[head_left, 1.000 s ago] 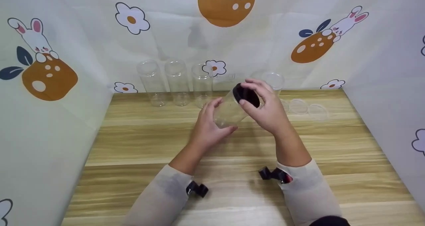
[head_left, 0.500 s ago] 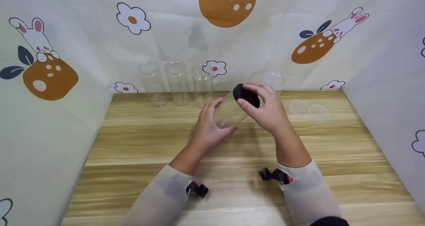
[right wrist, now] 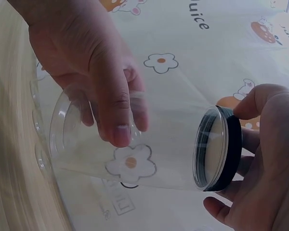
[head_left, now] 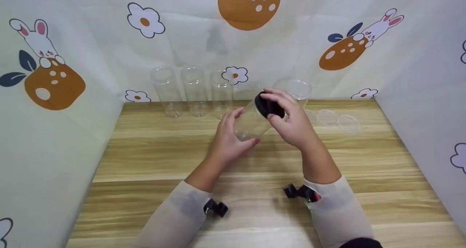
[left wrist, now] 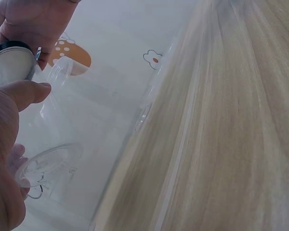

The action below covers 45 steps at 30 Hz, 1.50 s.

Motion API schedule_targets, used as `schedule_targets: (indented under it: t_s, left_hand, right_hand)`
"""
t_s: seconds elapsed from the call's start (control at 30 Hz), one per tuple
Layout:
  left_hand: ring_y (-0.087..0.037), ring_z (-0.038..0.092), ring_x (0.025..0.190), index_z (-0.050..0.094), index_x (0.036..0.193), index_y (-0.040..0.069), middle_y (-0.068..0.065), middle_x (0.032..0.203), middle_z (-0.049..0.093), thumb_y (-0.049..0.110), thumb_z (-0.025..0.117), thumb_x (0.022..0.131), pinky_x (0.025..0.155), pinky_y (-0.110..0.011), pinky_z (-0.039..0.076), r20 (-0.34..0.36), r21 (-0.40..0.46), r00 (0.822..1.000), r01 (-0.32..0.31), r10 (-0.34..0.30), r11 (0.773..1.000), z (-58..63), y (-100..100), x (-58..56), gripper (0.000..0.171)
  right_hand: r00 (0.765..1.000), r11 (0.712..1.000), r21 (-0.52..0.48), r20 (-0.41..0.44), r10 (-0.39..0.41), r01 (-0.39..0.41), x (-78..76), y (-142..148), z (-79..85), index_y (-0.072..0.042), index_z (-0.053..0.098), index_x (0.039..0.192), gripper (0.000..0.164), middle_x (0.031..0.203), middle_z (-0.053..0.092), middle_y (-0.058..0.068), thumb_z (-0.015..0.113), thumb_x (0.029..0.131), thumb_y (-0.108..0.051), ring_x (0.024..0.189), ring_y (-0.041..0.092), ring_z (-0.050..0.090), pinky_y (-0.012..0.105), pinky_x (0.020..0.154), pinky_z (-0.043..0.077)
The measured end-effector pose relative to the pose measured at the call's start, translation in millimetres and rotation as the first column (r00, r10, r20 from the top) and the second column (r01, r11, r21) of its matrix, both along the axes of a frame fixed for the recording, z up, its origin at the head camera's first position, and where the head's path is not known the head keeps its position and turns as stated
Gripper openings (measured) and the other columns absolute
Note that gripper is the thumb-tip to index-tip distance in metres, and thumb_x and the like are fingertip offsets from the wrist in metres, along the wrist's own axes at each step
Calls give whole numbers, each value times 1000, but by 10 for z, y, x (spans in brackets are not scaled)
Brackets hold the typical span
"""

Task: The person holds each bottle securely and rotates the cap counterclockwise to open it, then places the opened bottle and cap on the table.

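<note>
While left hand (head_left: 230, 140) clasps jar (head_left: 251, 123), right hand (head_left: 295, 122) seemingly grips lid (head_left: 265, 106).

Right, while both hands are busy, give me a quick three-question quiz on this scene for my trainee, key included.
1. Which hand grips the round black lid, left or right?
2. True or false: the held clear, cylindrical, plastic-looking jar stands upright.
3. How many tall clear cylinders stand in the row to the left of that jar?

Key: 1. The right hand. 2. False; it is tilted in the left hand. 3. Three.
</note>
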<state>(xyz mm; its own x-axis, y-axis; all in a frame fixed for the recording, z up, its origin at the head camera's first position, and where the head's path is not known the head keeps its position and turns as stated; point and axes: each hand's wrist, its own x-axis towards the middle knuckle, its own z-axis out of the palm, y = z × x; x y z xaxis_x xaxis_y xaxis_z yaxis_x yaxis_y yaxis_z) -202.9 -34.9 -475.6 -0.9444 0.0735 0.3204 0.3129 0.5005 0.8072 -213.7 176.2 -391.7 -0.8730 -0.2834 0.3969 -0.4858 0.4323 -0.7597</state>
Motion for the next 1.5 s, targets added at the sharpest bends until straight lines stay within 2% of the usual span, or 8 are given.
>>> schedule_targets:
  t_s: [0.17, 0.43, 0.57, 0.7, 0.83, 1.07, 1.27, 1.5]
  left_hand:
    - [-19, 54, 140, 49, 156, 21, 3, 150, 58, 41, 100, 69, 121, -45, 46, 7, -19, 1000, -15, 15, 1000, 2, 0, 11, 102]
    - [-21, 55, 140, 48, 156, 19, -1, 151, 58, 44, 98, 70, 120, -45, 47, -9, -36, 1000, -18, 18, 999, -11, -7, 5, 102]
    - [-22, 55, 140, 49, 156, 18, -1, 150, 59, 42, 99, 70, 122, -43, 45, -18, -21, 1000, -16, 15, 1000, -7, -9, 2, 102]
    - [-21, 55, 140, 50, 155, 17, 0, 149, 60, 40, 100, 70, 123, -42, 44, -30, -8, 999, -12, 11, 1000, -1, -16, -3, 102]
    - [-21, 55, 140, 50, 155, 16, -1, 148, 60, 39, 100, 70, 123, -41, 44, -34, 3, 999, -9, 9, 1000, 0, -20, -7, 101]
    - [-21, 55, 141, 50, 155, 17, 0, 149, 60, 38, 100, 70, 123, -42, 44, -29, 22, 1000, -5, 6, 1000, 5, -21, 3, 101]
    - [-19, 54, 142, 49, 156, 19, 3, 150, 58, 42, 99, 71, 123, -42, 44, -22, 25, 1000, 3, -3, 1000, 4, -22, 2, 102]
    - [-19, 53, 141, 49, 156, 20, 2, 150, 58, 39, 100, 72, 123, -42, 44, -19, 27, 1000, -3, 4, 1000, 15, -12, 9, 100]
  right_hand:
    - [994, 994, 25, 22, -104, 103, -1, -8, 1, -26, 69, 141, 47, 157, 58, -4, 75, 96, -41, 149, 24, 47, 59, 122, 40]
    - [969, 970, 94, 91, -231, 222, -31, -26, -3, -27, 70, 138, 59, 142, 62, -1, 77, 91, -61, 116, 24, 55, 48, 95, 49]
    - [977, 979, 82, 86, -196, 189, -28, -33, -11, -25, 70, 139, 57, 145, 61, 0, 79, 91, -56, 124, 24, 55, 51, 104, 50]
    - [995, 995, 22, 45, -94, 93, -18, -26, -20, -24, 70, 139, 46, 152, 59, -2, 77, 94, -32, 142, 22, 50, 53, 117, 45]
    - [1000, 1000, -21, 18, -1, 1, -7, -22, -21, -25, 71, 139, 48, 158, 57, -8, 70, 92, -12, 150, 19, 47, 49, 121, 43]
    - [999, 998, -54, 14, 31, -30, 7, -29, -16, -23, 71, 138, 52, 160, 55, -6, 69, 89, -5, 151, 18, 47, 47, 123, 42]
    - [998, 993, -109, 49, -48, 53, 9, -40, 5, -20, 71, 138, 45, 157, 56, 2, 79, 94, -26, 146, 22, 49, 49, 120, 42]
    - [982, 980, -86, 75, -174, 180, -12, -39, -6, -21, 73, 134, 46, 139, 62, 0, 81, 92, -39, 110, 20, 52, 38, 88, 38]
